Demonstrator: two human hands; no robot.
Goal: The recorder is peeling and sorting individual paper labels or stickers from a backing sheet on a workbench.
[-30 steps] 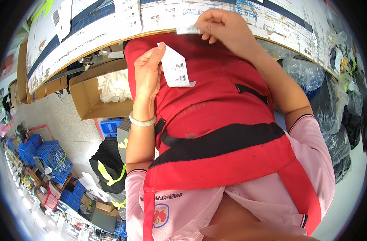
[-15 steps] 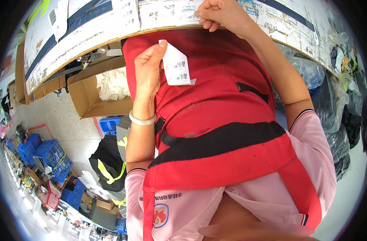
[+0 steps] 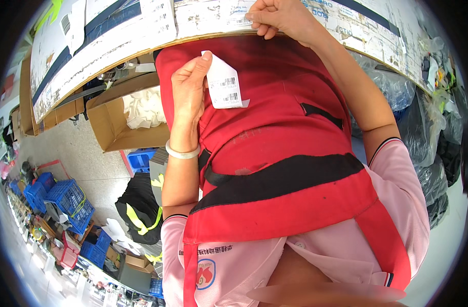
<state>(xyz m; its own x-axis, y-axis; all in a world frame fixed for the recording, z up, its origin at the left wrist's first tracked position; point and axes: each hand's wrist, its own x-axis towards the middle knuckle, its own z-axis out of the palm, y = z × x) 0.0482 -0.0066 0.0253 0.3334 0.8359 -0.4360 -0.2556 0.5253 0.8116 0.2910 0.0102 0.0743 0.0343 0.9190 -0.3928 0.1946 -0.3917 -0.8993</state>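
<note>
My left hand (image 3: pixel 189 84) is closed, thumb on top, around a folded strip of white barcode labels (image 3: pixel 224 84). The strip hangs in front of my red apron (image 3: pixel 275 102), its lower corner curled out. Up at the near edge of the worn white tabletop (image 3: pixel 203 23), my right hand (image 3: pixel 282 20) has thumb and forefinger pinched together, the other fingers curled. A small printed label (image 3: pixel 237 22) lies on the tabletop right by those fingertips. Whatever sits in the pinch is too small to make out.
More label strips (image 3: pixel 157 18) lie on the tabletop to the left. Below its edge stands an open cardboard box (image 3: pixel 108 123) with crumpled white pieces. Blue crates (image 3: pixel 70 202) and a black bundle with yellow ties (image 3: pixel 139 207) are on the left; clear plastic bags (image 3: pixel 423 133) are at right.
My right hand has shifted very slightly left along the tabletop edge, its pinch unchanged. The left hand and its label strip stay nearly still.
</note>
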